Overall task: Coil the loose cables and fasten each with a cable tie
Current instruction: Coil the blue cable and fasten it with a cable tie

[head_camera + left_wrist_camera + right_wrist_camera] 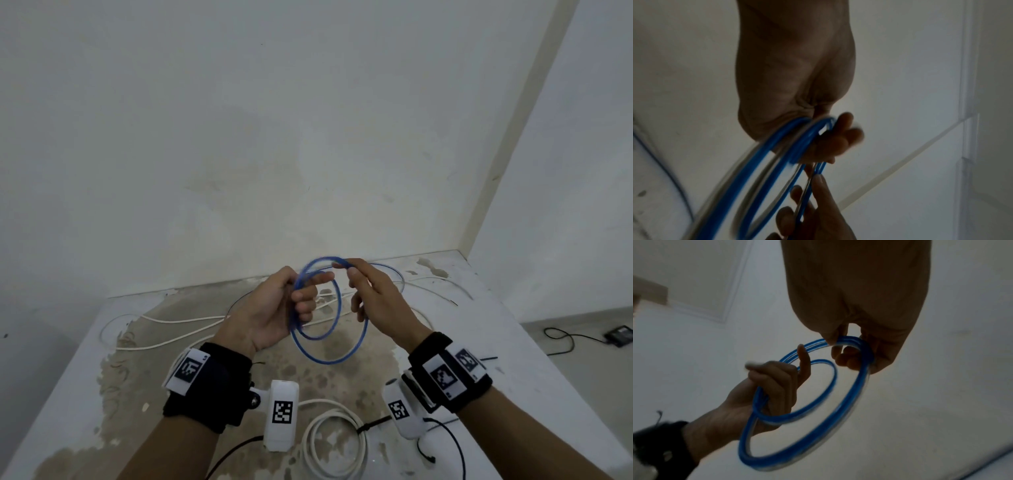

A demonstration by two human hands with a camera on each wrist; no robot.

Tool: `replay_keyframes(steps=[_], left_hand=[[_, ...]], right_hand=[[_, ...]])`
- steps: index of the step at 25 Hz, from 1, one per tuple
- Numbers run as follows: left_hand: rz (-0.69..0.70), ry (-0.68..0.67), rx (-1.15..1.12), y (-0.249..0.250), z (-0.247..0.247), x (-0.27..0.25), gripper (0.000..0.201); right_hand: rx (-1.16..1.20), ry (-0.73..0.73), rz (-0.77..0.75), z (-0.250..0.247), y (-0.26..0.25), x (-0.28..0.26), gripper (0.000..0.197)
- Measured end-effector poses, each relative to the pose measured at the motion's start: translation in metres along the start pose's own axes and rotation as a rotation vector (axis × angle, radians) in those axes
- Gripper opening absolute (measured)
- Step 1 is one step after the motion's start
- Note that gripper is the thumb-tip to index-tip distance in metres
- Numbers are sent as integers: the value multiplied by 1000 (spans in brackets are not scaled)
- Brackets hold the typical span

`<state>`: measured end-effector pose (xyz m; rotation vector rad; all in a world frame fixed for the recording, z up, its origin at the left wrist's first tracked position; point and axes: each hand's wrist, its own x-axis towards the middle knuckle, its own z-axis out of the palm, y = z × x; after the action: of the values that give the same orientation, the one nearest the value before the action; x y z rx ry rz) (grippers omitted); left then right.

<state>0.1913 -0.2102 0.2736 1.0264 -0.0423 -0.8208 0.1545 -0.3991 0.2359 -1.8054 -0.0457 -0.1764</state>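
Nearest the head camera, a white cable coil [337, 442] is seen lying on the near edge of the desk [479, 308], with a black cable tie [375, 422] at its right side. Above the middle of the desk, clear of its surface, a blue cable [329, 329] is held up in several loops between both hands. The left hand [274, 308] is curled round the gathered loops, which are clamped between the fingers [846, 129] and the palm, as is confirmed by the left wrist view. The right hand [373, 294] is closed on the top of the loops, the strand being pinched between thumb and forefinger; in the right wrist view the blue cable [807, 426] is seen passing under its curled fingers [846, 358]. One thin run of the blue cable trails off to the right, towards the far edge. Loose white cables [178, 322] are spread across the far half of the desk, behind the hands. Black wrist straps [212, 387] bearing printed markers are worn on both forearms.
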Motion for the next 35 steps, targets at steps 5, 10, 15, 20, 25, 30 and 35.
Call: replay_keyframes(steps=[5,10,15,20,25,30,35], left_hand=[[-88,49,77,-2,1,1,47],[-103,10,109,-2,7,5,33],[-5,-4,-70,-4,9,11,29],[142,251,246,-12,16,16,32],[85,190,186,-4,14,15,38],[64,52,153,-7,15,15,36],[124,53,96,-6,12,18,39]], right_hand=[[-200,-134,-116,-4,7,4,30],[-216,-141,-133,-7,2,5,31],[348,-241,130,-1,-9,2,32],[398,-137,128,3,-5,8,31],[239,-150,60,-1,-3,7,28],[254,-133,62,-5,-4,9,25],[295,-119,107,-6,-1,11,30]])
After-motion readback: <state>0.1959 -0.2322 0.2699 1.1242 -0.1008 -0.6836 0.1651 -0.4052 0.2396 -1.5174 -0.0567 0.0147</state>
